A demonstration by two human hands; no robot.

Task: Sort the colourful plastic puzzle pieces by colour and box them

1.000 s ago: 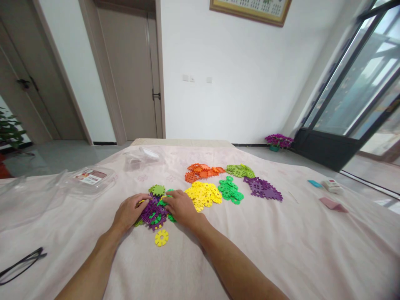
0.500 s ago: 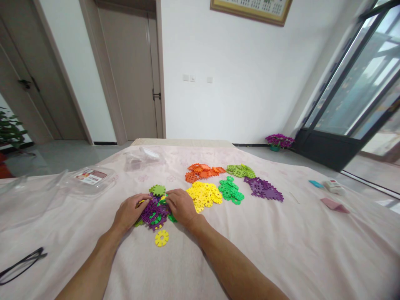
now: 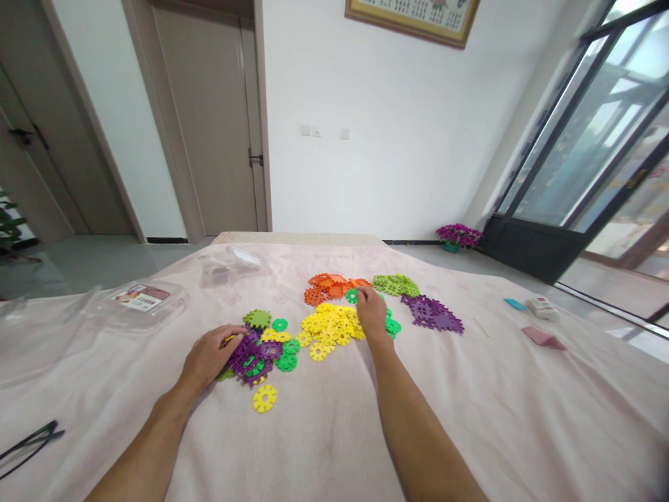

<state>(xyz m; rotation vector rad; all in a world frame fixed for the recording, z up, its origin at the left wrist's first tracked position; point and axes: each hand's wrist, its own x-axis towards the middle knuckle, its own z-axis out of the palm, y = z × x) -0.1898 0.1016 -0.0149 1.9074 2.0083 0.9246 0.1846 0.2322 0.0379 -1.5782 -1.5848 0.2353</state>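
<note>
My left hand [image 3: 213,352] rests at the left edge of a mixed pile, its fingers closed with the edge of a yellow notched disc [image 3: 230,339] showing between thumb and forefinger. Purple square pieces [image 3: 243,355] make up most of that pile, with green discs [image 3: 286,361] at its right side. Farther right, my right hand [image 3: 373,314] pinches a green notched disc [image 3: 352,296] above the yellow heap [image 3: 332,324]. The heap of green discs [image 3: 393,325] is partly hidden behind this hand. A single yellow disc [image 3: 264,398] lies in front of the mixed pile.
Orange pieces [image 3: 325,286], light green pieces [image 3: 396,284] and purple pieces [image 3: 433,314] lie in heaps behind. Clear plastic containers [image 3: 141,307] stand at the left, glasses [image 3: 31,443] nearer me. A pink cloth [image 3: 543,338] and a white packet [image 3: 541,307] are at the right.
My right hand has left the mixed pile and moved right and away from me, carrying a green disc. My left hand stays at the pile. The view has shifted slightly right.
</note>
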